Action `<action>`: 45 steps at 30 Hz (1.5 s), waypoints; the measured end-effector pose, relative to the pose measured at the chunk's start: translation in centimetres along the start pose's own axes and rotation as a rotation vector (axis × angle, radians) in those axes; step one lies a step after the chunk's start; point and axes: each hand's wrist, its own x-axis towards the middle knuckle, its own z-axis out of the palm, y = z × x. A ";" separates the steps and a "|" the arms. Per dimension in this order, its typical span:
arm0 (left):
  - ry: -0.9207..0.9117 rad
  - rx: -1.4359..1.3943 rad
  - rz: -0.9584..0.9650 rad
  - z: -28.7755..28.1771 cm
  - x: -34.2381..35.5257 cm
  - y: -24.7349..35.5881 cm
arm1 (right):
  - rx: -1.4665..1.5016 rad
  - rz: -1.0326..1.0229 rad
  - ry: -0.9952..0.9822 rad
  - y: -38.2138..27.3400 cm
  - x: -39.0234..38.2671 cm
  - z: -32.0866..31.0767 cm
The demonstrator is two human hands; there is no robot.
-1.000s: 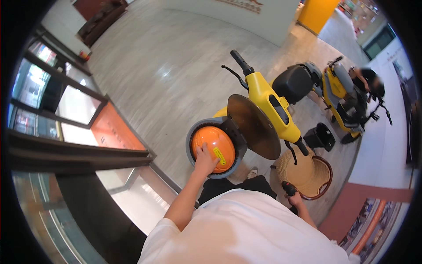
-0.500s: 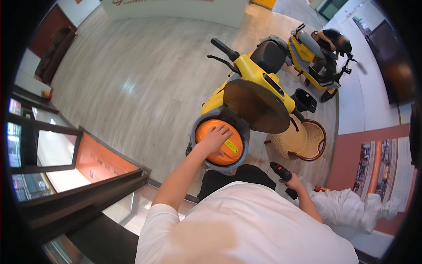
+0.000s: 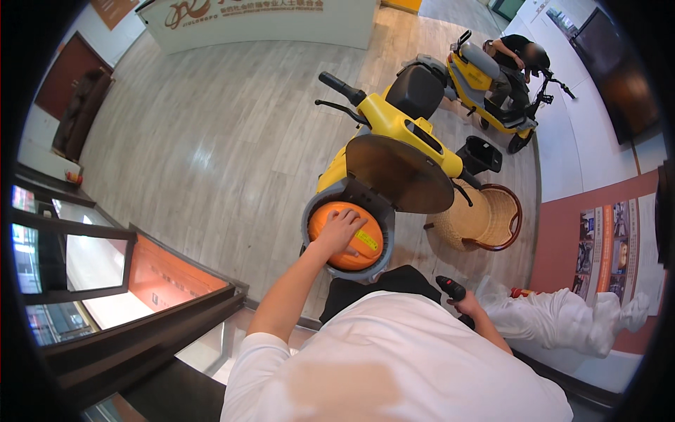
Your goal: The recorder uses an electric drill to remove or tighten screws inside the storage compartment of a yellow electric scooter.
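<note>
My left hand (image 3: 340, 231) lies spread on top of an orange dome-shaped thing (image 3: 358, 257) with a yellow label. That dome sits in the round grey front compartment (image 3: 310, 219) of a yellow scooter (image 3: 387, 117), whose dark round lid (image 3: 402, 173) stands raised beside it. Low on the right, my right hand (image 3: 467, 304) is closed around the grip of a black cordless drill (image 3: 448, 287), pointing away from me. The drill is apart from the scooter. What lies under the orange dome is hidden.
Right of the scooter stands a wicker chair (image 3: 460, 224), with a black bin (image 3: 480, 156) behind it. Farther back, a person (image 3: 517, 60) in black leans over a second yellow scooter (image 3: 485, 95). White bagged material (image 3: 555, 322) lies at right; a dark-framed glass structure (image 3: 133, 299) stands left.
The view has shifted slightly. My left hand stays on the orange dome, and the drill remains in my right hand. The person at the far scooter has moved a little.
</note>
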 end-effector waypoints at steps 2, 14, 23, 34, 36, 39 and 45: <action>0.014 0.004 -0.016 0.1 -0.1 0.1 | -0.020 -0.006 -0.001 0.1 0.4 -0.4; -0.030 0.002 -0.045 -0.2 0.2 0.4 | -0.043 -0.060 -0.014 -0.8 2.9 -3.2; -0.078 -0.006 -0.090 -1.1 0.9 1.5 | -0.055 -0.024 -0.091 0.7 5.2 -4.9; -0.294 0.244 -0.109 -0.9 3.5 4.4 | -0.009 -0.040 -0.143 1.5 10.5 -4.7; -0.274 0.321 -0.096 -0.5 3.9 4.4 | -0.007 -0.038 -0.126 1.0 10.7 -4.7; -0.237 0.437 0.061 -0.7 4.6 3.9 | -0.015 -0.060 -0.136 0.6 10.5 -4.6; -0.408 0.342 0.280 -6.1 5.6 4.6 | -0.037 -0.111 -0.009 -0.3 7.9 -3.9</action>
